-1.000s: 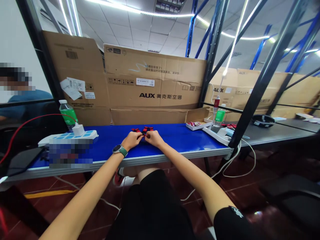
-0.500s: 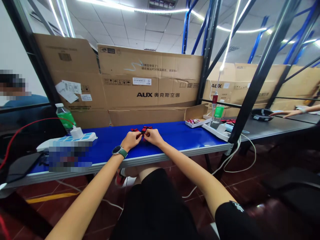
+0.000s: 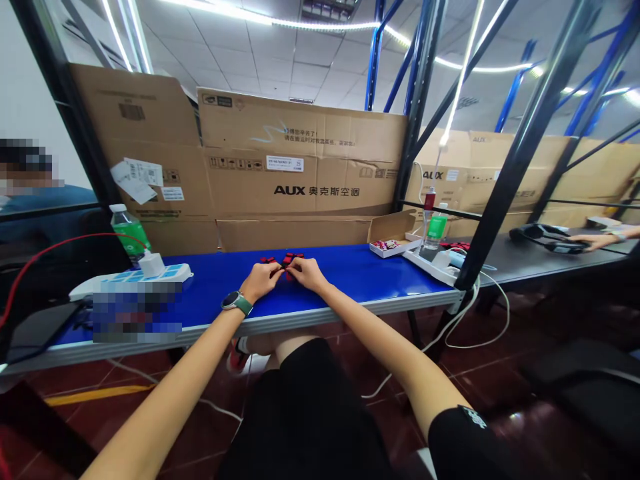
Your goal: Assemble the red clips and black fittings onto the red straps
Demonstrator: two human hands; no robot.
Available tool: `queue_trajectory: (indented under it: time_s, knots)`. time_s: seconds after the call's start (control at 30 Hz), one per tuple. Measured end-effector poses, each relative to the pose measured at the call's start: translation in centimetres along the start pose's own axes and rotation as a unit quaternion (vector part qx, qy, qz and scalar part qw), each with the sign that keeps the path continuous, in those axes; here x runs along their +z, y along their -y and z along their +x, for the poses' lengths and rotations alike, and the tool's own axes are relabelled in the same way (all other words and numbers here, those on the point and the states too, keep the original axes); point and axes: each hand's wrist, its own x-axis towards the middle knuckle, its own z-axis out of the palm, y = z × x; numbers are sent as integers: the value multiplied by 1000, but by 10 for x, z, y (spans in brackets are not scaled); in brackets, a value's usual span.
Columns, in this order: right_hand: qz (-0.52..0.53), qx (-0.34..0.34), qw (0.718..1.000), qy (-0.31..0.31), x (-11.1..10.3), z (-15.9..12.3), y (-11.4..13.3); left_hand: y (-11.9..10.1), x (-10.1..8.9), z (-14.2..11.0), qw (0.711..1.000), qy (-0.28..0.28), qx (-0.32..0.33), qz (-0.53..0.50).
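Observation:
Both my hands rest on the blue table [image 3: 350, 280] near its middle. My left hand [image 3: 261, 279], with a green-strapped watch [image 3: 235, 302] on the wrist, and my right hand [image 3: 306, 272] meet fingertip to fingertip, each pinching a small red and black part [image 3: 283, 266] held between them. A few more red and black parts [image 3: 280, 259] lie on the table just behind my fingers.
A white power strip [image 3: 127, 277] and a green bottle [image 3: 129, 231] stand at the left. A small cardboard box of parts [image 3: 394, 241], a second bottle [image 3: 438, 227] and a white tray [image 3: 434, 265] are at the right. Cardboard cartons [image 3: 300, 180] wall the back. Another person's hand [image 3: 597, 238] touches a headset at far right.
My hands have stayed together on the small part, with only slight finger movement. The other person's hand at far right has moved onto the black headset.

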Motion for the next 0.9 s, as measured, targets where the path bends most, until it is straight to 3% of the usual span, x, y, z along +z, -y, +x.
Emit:
queue_trajectory:
  time_s: [0.17,0.33,0.53,0.73,0.9]
  knots:
    - [197,78,977,-3,3,7,-2,6,4,2,998,-53,-38,-16]
    - [329,140,932,56,0,7,-5,5,4,1,999,-21,-13,-36]
    - [331,148,926,103,1,2,-5,1,1,0,999,7,-6,-40]
    - [283,141,947,50,4,4,-9,-2,0,2,998,17,-8,-62]
    - [339,132,927,94,-1,4,-14,-3,-1,3,995,32,4,-96]
